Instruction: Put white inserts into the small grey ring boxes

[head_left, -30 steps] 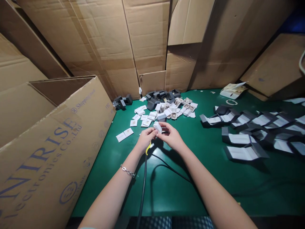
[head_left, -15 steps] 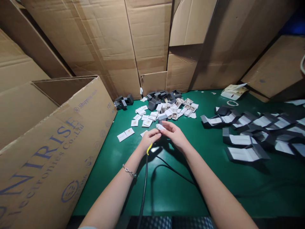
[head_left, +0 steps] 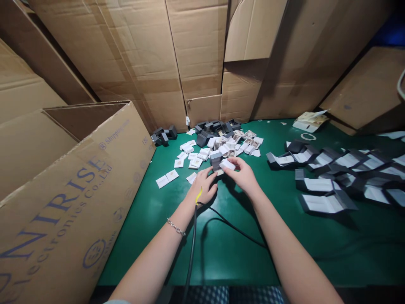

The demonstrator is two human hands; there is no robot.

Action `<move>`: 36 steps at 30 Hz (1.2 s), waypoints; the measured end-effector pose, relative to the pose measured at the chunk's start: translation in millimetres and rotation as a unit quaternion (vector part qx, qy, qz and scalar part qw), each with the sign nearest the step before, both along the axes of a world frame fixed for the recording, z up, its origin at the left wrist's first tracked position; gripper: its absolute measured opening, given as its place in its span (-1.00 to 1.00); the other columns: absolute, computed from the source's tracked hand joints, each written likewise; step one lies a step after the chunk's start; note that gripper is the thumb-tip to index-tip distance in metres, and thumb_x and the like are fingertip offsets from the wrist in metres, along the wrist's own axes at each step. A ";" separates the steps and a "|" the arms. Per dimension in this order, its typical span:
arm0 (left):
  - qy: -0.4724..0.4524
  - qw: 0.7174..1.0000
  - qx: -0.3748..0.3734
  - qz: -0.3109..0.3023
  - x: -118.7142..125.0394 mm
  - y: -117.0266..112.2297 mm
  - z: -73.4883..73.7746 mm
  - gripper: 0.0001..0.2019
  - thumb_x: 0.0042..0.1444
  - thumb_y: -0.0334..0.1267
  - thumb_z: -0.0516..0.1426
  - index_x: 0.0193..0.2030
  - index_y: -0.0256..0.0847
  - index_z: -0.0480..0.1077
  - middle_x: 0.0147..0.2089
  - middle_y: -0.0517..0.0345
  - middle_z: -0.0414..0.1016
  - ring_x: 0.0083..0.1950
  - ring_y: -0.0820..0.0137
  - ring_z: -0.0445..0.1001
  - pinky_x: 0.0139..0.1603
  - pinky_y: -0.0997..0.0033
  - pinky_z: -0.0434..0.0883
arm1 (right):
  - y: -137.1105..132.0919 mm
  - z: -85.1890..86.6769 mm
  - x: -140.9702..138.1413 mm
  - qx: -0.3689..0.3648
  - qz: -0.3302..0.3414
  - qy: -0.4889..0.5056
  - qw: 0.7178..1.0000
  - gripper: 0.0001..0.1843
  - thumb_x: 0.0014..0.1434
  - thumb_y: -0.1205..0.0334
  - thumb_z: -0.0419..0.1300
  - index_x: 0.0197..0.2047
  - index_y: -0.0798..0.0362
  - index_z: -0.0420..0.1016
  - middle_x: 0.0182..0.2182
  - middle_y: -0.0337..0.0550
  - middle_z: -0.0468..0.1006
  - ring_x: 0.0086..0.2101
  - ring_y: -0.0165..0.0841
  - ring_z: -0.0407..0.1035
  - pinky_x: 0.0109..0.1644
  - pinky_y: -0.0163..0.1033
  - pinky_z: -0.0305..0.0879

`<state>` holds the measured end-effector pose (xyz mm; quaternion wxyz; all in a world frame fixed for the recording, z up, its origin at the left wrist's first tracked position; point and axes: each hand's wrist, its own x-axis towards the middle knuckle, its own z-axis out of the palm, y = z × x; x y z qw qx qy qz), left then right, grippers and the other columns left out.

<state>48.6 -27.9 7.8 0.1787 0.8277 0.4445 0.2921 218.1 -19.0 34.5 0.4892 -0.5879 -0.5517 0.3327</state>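
Observation:
My right hand (head_left: 244,175) pinches a small white folded insert (head_left: 228,164) between thumb and fingers. Just left of it a small dark grey box (head_left: 216,158) stands open, with its pale inside at the front partly hidden. My left hand (head_left: 202,185) reaches the near side of this box, fingers stretched and apart; whether the fingertips press on it I cannot tell. Behind lies a heap of white inserts (head_left: 224,148). Loose white cards (head_left: 179,163) lie to the left, and a pair of flat white cards (head_left: 167,179) sits nearer the carton.
A big cardboard carton (head_left: 104,169) stands along the left. Dark boxes (head_left: 205,137) are piled at the back. Rows of opened dark boxes with white linings (head_left: 322,202) fill the right. A black cable (head_left: 192,245) with a yellow band runs by my left wrist over the green table (head_left: 234,261).
My hands, close together over a white piece before, have parted. The left has opened and turned palm down by the dark box; the right has moved slightly right with the white insert.

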 end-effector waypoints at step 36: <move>-0.239 0.952 -0.193 0.013 -9.5 11.4 -0.4 -0.18 -0.20 -0.52 0.03 0.30 -0.16 -0.06 0.18 -0.06 0.27 0.13 0.27 0.30 0.13 0.23 0.23 | -15.3 5.3 -9.6 0.051 0.154 -0.264 0.951 -0.71 -0.05 0.34 0.13 -0.19 0.02 0.40 -0.24 -0.15 0.39 -0.19 -0.31 0.31 -0.09 -0.23 0.21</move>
